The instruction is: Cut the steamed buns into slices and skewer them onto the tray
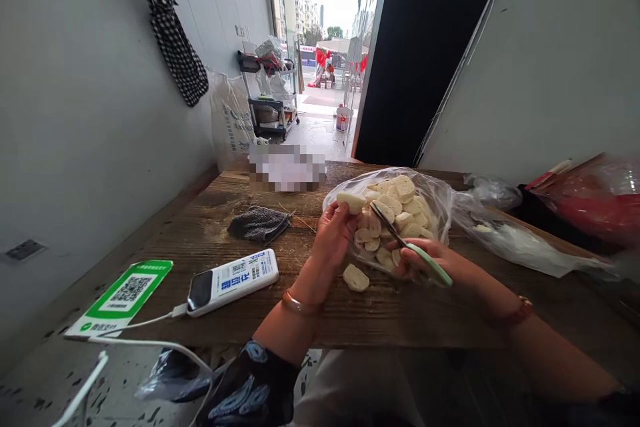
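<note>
My left hand point(336, 230) is closed around a pale, bread-like slice point(351, 202), held up at the left side of a clear plastic bag point(443, 203). In my right hand point(425, 255) is a pair of scissors point(431, 263) with a light green handle. Their dark blades point up and left, with the tips close to the held slice. Inside the opened bag lies a heap of similar pale slices point(400, 203). One loose slice point(356, 277) rests on the wooden table, just in front of the bag.
A dark grey cloth point(260, 223) and a white power bank point(234, 281) with a cable lie to the left. Near the table's left edge is a green QR-code card point(127, 297). Plastic bags point(535, 247) cover the right side. A cart point(273, 97) stands by the doorway.
</note>
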Tool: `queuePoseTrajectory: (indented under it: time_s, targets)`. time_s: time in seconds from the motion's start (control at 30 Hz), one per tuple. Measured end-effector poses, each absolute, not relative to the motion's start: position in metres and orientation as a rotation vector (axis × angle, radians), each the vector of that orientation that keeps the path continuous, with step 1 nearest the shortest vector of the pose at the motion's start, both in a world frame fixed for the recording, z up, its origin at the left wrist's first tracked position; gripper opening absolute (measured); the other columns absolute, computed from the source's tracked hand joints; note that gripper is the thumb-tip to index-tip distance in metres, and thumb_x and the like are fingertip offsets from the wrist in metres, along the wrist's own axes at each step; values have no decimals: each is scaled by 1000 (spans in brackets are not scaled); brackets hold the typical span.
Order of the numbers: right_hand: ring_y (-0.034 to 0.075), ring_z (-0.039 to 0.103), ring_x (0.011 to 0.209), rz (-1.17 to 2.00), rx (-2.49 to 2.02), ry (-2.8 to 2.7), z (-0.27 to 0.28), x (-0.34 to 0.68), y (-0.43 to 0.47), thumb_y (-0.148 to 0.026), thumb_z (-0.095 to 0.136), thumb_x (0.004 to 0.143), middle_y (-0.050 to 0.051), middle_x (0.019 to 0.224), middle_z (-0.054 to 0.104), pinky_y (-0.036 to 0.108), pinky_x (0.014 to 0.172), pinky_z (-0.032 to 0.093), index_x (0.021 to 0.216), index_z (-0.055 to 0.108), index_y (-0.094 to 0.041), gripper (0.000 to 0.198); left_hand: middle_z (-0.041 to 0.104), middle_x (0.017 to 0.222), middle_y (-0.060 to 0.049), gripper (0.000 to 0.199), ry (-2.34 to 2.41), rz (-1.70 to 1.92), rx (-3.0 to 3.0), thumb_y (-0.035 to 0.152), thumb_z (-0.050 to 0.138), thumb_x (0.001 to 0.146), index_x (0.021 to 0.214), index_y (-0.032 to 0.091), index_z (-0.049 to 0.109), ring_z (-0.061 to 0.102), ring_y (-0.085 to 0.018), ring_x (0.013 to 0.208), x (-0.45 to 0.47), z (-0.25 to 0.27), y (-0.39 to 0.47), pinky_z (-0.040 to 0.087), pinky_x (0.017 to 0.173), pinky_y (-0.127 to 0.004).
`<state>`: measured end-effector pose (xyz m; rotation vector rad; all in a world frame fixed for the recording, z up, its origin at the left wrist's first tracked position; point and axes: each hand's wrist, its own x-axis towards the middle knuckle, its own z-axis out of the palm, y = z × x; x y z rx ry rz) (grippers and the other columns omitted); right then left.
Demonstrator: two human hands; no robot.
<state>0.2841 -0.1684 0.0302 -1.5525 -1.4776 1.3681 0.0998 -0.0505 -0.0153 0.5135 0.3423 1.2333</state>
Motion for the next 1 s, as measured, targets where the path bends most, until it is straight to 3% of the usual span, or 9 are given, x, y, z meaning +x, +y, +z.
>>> queuePoseTrajectory:
  time_s: [0.13,0.33,0.5,0.8,1.0]
  targets:
    - [26,68,82,1017,-1660,-1666,43,294,-182,-68,71,76,9,93,75,35,73,54,126,68,-15,72,73,94,-3,44,335,1218,590,27,93,65,97,15,65,70,-13,83,102,-17,-54,59,78,-26]
    - [37,69,109,650,-1846,-1834,47,307,-185,-58,76,73,12,121,75,47,97,53,140,62,-17,80,73,98,-4,48,360,1202,696,33,93,64,101,16,68,70,-15,84,103,-16,-57,59,77,-28]
    - [39,67,117,598,-1834,-1913,45,303,-183,-52,78,72,13,132,71,46,98,55,144,59,-17,83,74,99,-4,48,345,1192,762,36,93,63,101,16,70,69,-15,84,107,-18,-60,58,75,-27]
    - [39,66,116,685,-1877,-1947,44,303,-172,-58,76,70,15,126,73,48,100,53,144,57,-9,90,72,95,-4,53,409,1169,859,40,94,62,101,15,70,67,-14,79,110,-22,-63,57,73,-27]
    - [36,69,108,737,-1772,-1992,47,307,-171,-60,71,77,12,116,77,43,98,53,134,67,-11,75,72,89,-2,53,420,1162,882,41,95,59,98,15,70,66,-13,77,110,-21,-64,57,73,-26]
